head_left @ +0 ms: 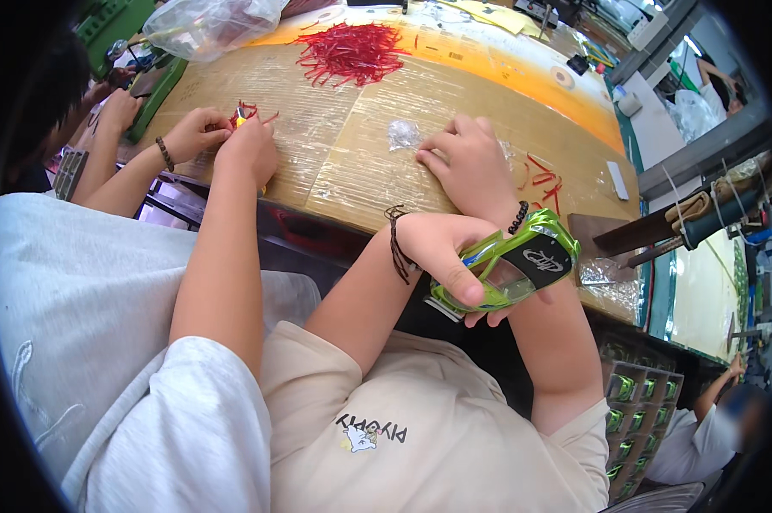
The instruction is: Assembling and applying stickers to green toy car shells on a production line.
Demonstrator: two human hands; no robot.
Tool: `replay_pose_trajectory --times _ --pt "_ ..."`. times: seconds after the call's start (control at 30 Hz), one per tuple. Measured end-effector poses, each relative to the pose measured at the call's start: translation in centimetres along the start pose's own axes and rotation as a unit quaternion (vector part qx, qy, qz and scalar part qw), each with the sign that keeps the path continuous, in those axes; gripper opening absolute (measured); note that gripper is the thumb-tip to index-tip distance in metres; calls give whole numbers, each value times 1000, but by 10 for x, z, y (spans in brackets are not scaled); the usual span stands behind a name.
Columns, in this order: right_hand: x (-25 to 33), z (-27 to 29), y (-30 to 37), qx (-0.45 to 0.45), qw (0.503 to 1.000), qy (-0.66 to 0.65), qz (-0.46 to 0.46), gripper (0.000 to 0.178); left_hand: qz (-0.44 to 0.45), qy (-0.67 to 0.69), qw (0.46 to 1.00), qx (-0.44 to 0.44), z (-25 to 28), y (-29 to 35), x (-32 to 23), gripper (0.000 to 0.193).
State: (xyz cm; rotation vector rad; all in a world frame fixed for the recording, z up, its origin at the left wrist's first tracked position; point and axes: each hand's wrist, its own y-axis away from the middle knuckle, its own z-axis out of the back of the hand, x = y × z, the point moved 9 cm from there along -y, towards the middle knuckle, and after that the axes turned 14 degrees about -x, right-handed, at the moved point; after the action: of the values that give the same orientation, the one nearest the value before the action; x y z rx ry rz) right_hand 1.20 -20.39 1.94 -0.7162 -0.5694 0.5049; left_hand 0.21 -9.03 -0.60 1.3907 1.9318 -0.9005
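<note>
My left hand [447, 259] grips a bright green toy car body [535, 258] with a black panel and see-through windows, thumb on its near side. The car is held above my right forearm, off the table. My right hand [471, 162] rests on the table with bent fingers, thumb and fingertips drawn together. Whatever they hold, if anything, is hidden. Just left of those fingertips is a small heap of clear crumpled plastic [403, 134]. A few loose red strips [543, 179] lie to the right of that hand.
A pile of red strips [351, 53] sits farther back on the film-covered cardboard [334, 162]. At left, a co-worker's hands [247, 150] hold red strips and a yellow tool. A metal post and bar [651, 235] stand at right, above a rack of green car bodies [638, 419].
</note>
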Motion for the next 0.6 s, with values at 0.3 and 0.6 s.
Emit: replay_pose_trajectory --times 0.3,0.6 --pt "-10 14 7 -45 998 -48 9 7 -121 74 989 -46 15 3 -17 88" --pt "-47 103 51 -254 817 -373 -360 5 -113 67 990 -52 13 6 -18 86"
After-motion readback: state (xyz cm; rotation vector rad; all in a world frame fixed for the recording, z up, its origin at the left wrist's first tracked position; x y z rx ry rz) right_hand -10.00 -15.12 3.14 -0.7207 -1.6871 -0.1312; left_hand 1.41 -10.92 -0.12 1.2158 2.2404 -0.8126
